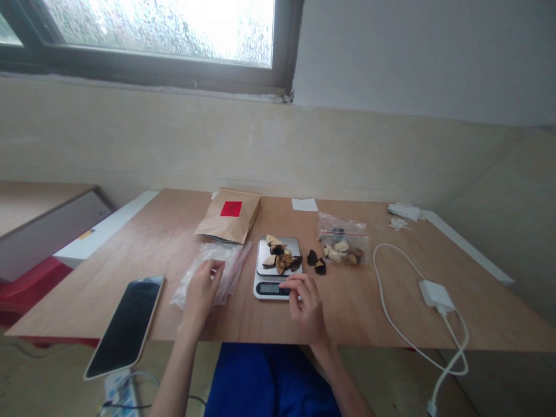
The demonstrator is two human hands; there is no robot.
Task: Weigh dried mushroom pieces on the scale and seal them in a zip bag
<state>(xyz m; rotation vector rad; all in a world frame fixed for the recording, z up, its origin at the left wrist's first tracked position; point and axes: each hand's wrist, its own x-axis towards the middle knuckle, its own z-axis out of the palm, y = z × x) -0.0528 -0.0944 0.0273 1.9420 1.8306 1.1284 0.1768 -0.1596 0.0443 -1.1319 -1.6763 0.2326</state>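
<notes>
Nearest me: phone (125, 327) hanging over the tabletop (174, 231) front edge, screen dark. My left hand (200, 292) lies flat on a stack of clear plastic bags (219, 266), fingers loosely spread, pressing rather than gripping; nothing held in that grip as far as I can see. My right hand (307, 307) sits at the front of the small scale (275, 269), fingertips touching its display strip, grip loosely curled with nothing in it.

On the scale's plate: a pile of dark and pale dried slices (280, 258). Two loose slices (316, 262) lie just beside it on the wood. Further right, a zip bag of the same slices (343, 240). White charger and cable (434, 292) well apart, right.

Farther back: brown paper pouch with red label (228, 215), paper slip (304, 204).

Judgement: weighing step, reading or adjusting the portion. Next move likely calls for a fine pinch on single slices, other hand steadying one empty bag.
</notes>
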